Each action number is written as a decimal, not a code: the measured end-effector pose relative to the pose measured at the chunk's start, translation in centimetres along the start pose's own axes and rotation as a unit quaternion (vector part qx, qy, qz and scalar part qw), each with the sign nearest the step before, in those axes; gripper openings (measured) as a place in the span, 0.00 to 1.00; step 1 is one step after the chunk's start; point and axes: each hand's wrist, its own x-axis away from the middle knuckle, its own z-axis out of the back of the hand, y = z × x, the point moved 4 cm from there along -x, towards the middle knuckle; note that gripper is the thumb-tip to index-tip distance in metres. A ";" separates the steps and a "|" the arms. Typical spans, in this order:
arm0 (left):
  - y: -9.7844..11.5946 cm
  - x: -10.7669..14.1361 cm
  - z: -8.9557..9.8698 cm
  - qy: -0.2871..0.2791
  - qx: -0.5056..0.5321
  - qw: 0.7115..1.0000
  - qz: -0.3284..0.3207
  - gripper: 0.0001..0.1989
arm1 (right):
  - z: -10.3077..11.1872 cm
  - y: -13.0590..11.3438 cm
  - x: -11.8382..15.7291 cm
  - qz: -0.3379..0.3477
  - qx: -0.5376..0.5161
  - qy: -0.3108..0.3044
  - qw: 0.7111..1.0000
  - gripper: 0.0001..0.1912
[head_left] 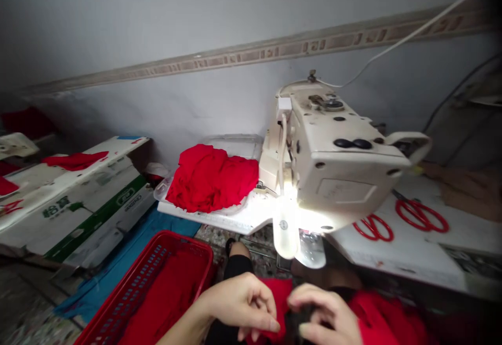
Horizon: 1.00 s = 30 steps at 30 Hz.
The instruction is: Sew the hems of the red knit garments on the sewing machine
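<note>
Low in the view, above my lap, my left hand (pixel 245 307) is closed, thumb and fingers drawn together at the edge of a small red cloth piece (pixel 279 295). That cloth hangs beside and behind its fingers. To the right, my right hand (pixel 329 314) has bent fingers with a gap between thumb and forefinger, and nothing shows in the gap. More red fabric (pixel 388 319) lies beside the right wrist. Ahead of both hands stands a cream sewing machine (pixel 341 177), its lamp lit over the needle area.
A heap of red fabric (pixel 212 177) lies on the machine table left of the machine. Two red-handled scissors (pixel 421 215) lie on the table at right. A red plastic basket (pixel 202 248) with red cloth stands at lower left. Another machine table (pixel 117 157) is farther left.
</note>
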 end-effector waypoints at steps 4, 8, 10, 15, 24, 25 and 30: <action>0.6 -0.8 -0.6 0.025 -0.075 0.996 -0.035 0.19 | -3.2 1.8 -0.5 -0.031 0.077 -0.019 0.996 0.25; 1.9 -1.5 0.1 0.094 -0.181 0.967 -0.152 0.13 | -2.2 -0.1 -0.4 0.027 0.153 -0.027 0.988 0.14; 1.7 -2.2 0.4 0.109 -0.178 0.962 -0.176 0.12 | -0.7 -1.4 -0.2 0.054 0.144 -0.005 0.988 0.13; 0.0 -3.4 0.7 0.070 -0.099 0.982 -0.146 0.14 | 3.8 -2.8 0.6 0.092 0.090 0.045 0.991 0.12; 4.4 -2.8 -0.4 0.076 -0.134 0.981 -0.116 0.16 | 3.1 -1.3 0.5 0.002 0.107 0.014 0.994 0.23; 4.9 -3.1 -1.0 0.065 -0.161 0.977 -0.126 0.16 | 2.3 -1.3 0.3 -0.001 0.115 -0.002 0.993 0.23; 5.0 -3.7 -1.6 0.126 -0.238 0.951 -0.153 0.14 | 2.5 -2.0 0.0 0.040 0.108 0.037 0.993 0.16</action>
